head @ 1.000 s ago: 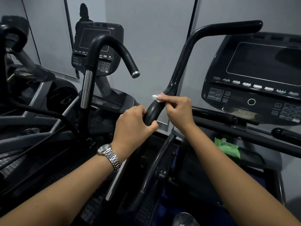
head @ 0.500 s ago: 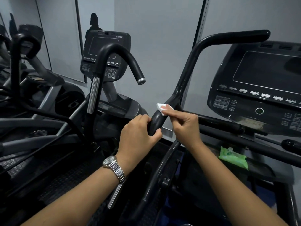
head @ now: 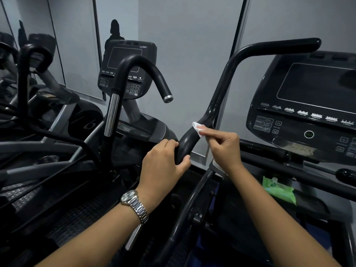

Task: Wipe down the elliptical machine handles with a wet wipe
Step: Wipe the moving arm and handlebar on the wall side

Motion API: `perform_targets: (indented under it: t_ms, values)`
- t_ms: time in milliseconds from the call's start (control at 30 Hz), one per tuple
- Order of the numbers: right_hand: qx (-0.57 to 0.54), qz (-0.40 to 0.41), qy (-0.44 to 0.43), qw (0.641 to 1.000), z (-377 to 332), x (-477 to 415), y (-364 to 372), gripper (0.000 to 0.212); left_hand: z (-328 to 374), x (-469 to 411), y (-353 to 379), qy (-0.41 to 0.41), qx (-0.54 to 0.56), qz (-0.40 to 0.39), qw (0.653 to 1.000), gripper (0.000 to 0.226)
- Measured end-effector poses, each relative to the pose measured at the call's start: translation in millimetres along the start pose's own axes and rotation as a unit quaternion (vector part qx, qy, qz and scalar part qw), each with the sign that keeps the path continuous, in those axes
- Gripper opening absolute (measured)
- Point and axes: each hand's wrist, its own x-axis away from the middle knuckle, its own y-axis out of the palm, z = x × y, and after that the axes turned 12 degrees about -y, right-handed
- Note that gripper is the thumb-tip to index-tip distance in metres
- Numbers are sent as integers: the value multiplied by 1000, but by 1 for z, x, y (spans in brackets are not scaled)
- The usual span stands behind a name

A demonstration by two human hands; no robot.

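Right hand (head: 223, 147) pinches a white wipe (head: 196, 127) between thumb and fingertips, pressing it on the black handle (head: 217, 105) just above the bend. Left hand (head: 163, 166) is curled round the same handle lower down, fingers wrapped on the grip; silver watch (head: 134, 204) on that wrist. Console (head: 308, 112) sits right of the handle. Green wipe pack (head: 279, 190) lies below the console on the machine. Second machine's handle (head: 134, 74) stands to the left.

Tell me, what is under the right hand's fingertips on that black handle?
A white wipe, pinched by the right hand against the handle. Only its corner shows; the fingers cover the rest.
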Motion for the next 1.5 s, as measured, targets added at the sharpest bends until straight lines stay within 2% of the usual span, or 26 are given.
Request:
perform_targets:
  t_ms: [233, 367, 600, 800, 1000, 1200, 1333, 1500]
  values:
    - [7, 19, 2, 1000, -9, 27, 12, 36, 0, -1, 1, -3, -3, 8, 1000, 30]
    - [29, 38, 35, 998, 2, -5, 10, 35, 0, -1, 0, -5, -16, -1, 1000, 31]
    - [18, 17, -4, 1000, -8, 16, 16, 37, 2, 0, -1, -13, -17, -3, 1000, 30]
    - [78, 33, 38, 996, 8, -23, 13, 35, 3, 0, -2, -17, -22, -7, 1000, 31]
    - [48, 10, 6, 999, 5, -4, 5, 38, 3, 0, -1, -20, -16, -10, 1000, 30]
    - [100, 27, 51, 993, 20, -31, 11, 34, 4, 0, -2, -25, -20, -15, 999, 30]
    - [80, 12, 28, 996, 14, -15, 4, 38, 3, 1, -2, -23, -15, -11, 1000, 29]
    - [136, 13, 43, 990, 26, -43, 9, 38, 4, -1, -2, -22, -21, -11, 999, 29]
